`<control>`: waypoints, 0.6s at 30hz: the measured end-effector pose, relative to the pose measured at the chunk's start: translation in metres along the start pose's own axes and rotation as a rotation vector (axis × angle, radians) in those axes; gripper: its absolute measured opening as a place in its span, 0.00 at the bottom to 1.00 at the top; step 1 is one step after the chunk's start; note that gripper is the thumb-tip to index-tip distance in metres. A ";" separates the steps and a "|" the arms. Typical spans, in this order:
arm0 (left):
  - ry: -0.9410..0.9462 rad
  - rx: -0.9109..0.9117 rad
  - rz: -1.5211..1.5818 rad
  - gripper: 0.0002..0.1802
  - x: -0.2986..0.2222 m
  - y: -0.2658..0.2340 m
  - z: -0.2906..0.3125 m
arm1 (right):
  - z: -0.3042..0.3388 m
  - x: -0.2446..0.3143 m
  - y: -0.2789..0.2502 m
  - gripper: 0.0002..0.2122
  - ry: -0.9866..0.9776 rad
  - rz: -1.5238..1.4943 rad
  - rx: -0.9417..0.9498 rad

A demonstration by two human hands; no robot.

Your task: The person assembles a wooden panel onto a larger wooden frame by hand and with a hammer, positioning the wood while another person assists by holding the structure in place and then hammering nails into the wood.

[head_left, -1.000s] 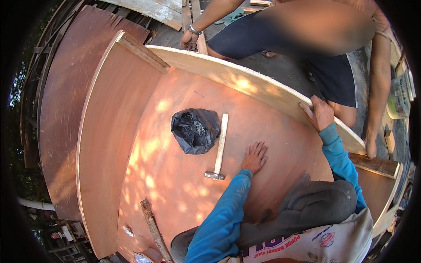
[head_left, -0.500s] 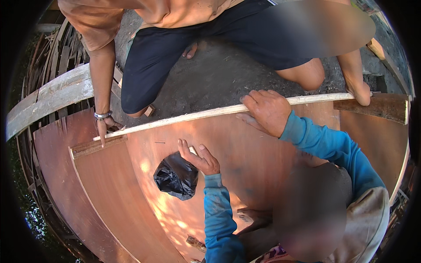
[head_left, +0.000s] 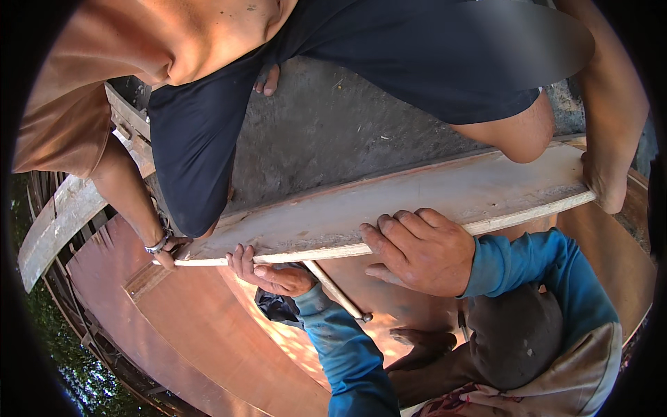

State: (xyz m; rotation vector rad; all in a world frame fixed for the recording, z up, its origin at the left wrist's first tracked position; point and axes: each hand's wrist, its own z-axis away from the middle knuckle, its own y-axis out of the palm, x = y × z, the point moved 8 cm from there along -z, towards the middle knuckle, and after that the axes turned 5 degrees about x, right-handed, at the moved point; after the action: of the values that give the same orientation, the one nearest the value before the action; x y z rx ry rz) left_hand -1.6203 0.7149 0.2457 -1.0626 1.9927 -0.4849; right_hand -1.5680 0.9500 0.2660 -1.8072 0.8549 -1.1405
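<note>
A long wooden plank (head_left: pixel 389 205) with a pale, rough edge runs across the view, its broad grey-brown face showing. My left hand (head_left: pixel 281 278) is closed on its near edge, fingertips over the top and thumb below. Further right, my right hand (head_left: pixel 420 254) grips the same edge, with fingers on the face and thumb underneath. Beside my left wrist, a pale wooden stick (head_left: pixel 337 292) with a dark end slants out from under the plank; whether my hand touches it I cannot tell. A black plastic bag (head_left: pixel 279 306) is partly hidden behind my left hand.
A crouching person's hand (head_left: pixel 167 250) holds the plank's left end, and their other hand (head_left: pixel 606 187) is at the right end. Reddish plywood (head_left: pixel 208 333) lies beneath. My bent knee (head_left: pixel 514 337) is at lower right. A grey board (head_left: pixel 59 215) lies at far left.
The plank has turned up, so its broad face shows and its edge sits lower in view. My left hand has moved from above the bag onto the edge. The crouching person leans nearer.
</note>
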 end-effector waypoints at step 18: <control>0.051 -0.082 -0.114 0.24 0.015 0.002 0.012 | -0.002 -0.001 -0.002 0.18 -0.016 -0.092 0.023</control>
State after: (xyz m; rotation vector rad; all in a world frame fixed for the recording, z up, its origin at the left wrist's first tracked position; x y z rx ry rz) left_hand -1.6165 0.7040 0.2299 -1.2311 2.0192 -0.4986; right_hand -1.5698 0.9509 0.2684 -1.8505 0.7528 -1.1874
